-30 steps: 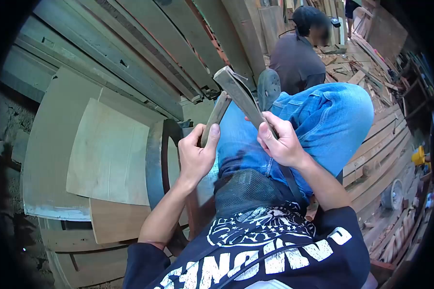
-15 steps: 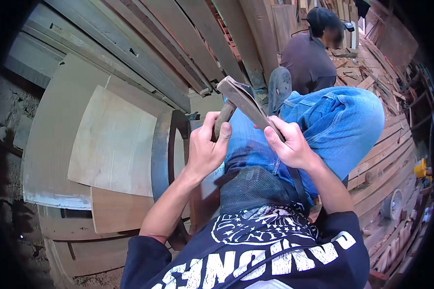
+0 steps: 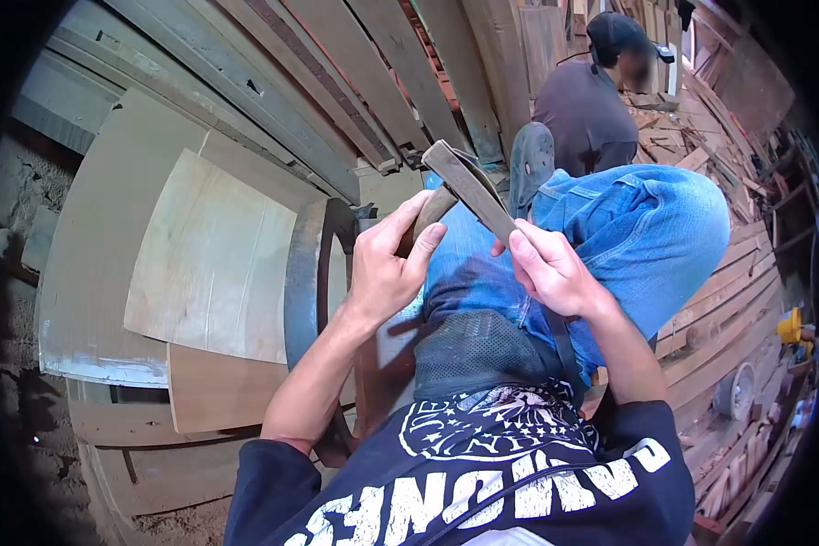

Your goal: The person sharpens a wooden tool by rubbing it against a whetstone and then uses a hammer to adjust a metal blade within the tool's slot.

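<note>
My left hand [image 3: 387, 268] is closed around a short, rounded wooden piece [image 3: 435, 215] that points up and to the right. Between the thumb and fingers of my right hand [image 3: 555, 271] is a flat wooden strip [image 3: 471, 193], slanting up to the left. A thin, dark layer stands slightly away from the strip's far side. The rounded piece's upper end meets the strip's near face in this view. Both pieces are over my lap, above my jeans [image 3: 646, 218].
Wooden panels [image 3: 214, 259] lean at the left, beside a curved dark wooden frame [image 3: 307, 273]. Long boards [image 3: 337, 82] line the far side. Another person [image 3: 587, 109] sits at the upper right near wood scraps. A yellow object [image 3: 792, 326] is at the far right.
The strip and rounded piece have shifted slightly to the right. The fingers of my left hand have straightened a little along the rounded piece. My right hand keeps its hold on the strip.
</note>
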A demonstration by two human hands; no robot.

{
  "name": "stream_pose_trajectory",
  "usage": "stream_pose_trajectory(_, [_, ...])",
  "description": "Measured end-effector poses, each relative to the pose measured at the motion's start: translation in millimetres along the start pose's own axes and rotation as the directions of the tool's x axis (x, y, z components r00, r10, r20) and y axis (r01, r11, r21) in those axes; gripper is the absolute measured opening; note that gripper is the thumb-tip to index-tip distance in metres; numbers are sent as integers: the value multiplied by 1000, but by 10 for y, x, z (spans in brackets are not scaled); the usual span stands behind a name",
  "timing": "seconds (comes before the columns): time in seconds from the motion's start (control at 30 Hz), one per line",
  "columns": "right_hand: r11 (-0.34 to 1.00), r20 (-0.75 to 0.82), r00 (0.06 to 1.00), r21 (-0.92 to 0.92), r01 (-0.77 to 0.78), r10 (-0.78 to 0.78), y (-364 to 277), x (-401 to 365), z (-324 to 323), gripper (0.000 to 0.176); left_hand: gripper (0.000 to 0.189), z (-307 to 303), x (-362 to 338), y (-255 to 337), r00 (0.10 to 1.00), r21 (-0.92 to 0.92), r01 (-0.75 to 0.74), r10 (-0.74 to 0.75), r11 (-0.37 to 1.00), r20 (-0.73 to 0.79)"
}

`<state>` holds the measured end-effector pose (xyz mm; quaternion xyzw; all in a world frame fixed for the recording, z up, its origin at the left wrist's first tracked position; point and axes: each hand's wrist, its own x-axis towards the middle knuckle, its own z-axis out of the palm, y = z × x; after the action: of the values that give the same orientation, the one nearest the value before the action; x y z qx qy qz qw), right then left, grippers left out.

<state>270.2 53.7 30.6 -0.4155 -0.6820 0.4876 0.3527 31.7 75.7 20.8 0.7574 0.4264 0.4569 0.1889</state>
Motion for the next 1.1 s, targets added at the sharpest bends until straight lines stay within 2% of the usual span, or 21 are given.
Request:
stream_pose_trajectory(0.07, [1000, 6, 1000, 11, -15, 15, 1, 1, -2, 41, 40, 4, 1, -16, 999, 5, -49, 49, 999, -19])
stream_pose_trajectory(0.17, [999, -5, 999, 0, -34, 34, 23, -2, 4, 40, 40, -15, 0, 34, 1000, -1, 30, -30, 1000, 9])
stream_pose_trajectory(0.23, [997, -24, 1000, -72, -3, 1, 42, 2, 7, 39, 40, -17, 4, 57, 1000, 34, 27, -27, 999, 4])
stream_pose_trajectory(0.37, [996, -32, 999, -87, 17, -20, 61, 4, 14, 38, 40, 1, -5, 33, 1000, 58, -3, 4, 998, -4])
stream_pose_trajectory(0.43, [989, -36, 993, -103, 108, -112, 110, 16, 31, 34, 39, -11, 5, 67, 1000, 57, 12, -12, 998, 2])
stream_pose_trajectory(0.57, [991, -50, 998, -128, 42, -49, 25, -3, 21, 36, 39, -13, -4, 92, 999, 65, 36, -37, 997, 7])
stream_pose_trajectory(0.67, [990, -49, 999, -142, -5, -2, 41, 2, 19, 35, 39, 30, -28, 43, 1000, 106, 10, -13, 994, 25])
stream_pose_trajectory(0.73, [984, -78, 989, -139, 114, -126, 113, 17, 43, 33, 37, 83, -48, -14, 995, 114, -91, 95, 989, -29])
stream_pose_trajectory(0.77, [984, -78, 989, -139, 114, -126, 111, 17, 44, 33, 37, 76, -50, -13, 995, 113, -91, 94, 989, -28])
stream_pose_trajectory(0.87, [988, -77, 992, -131, 86, -96, 79, 20, 43, 34, 38, 49, -36, 24, 999, 131, -32, 30, 991, 16])
stream_pose_trajectory(0.93, [989, -47, 999, -147, -2, -5, 19, 9, 27, 32, 39, 58, -36, 43, 997, 50, 56, -53, 997, -47])
stream_pose_trajectory(0.97, [989, -47, 999, -148, -3, -4, 49, 13, 34, 32, 39, 53, -33, 54, 997, 49, 56, -54, 997, -48])
stream_pose_trajectory(1.03, [981, -75, 990, -167, 103, -117, 131, 26, 56, 36, 39, 40, -26, 72, 995, 64, 91, -89, 994, -40])
stream_pose_trajectory(1.1, [982, -80, 991, -168, 89, -104, 104, 18, 44, 36, 39, 76, -66, 47, 994, 57, 103, -101, 993, -30])
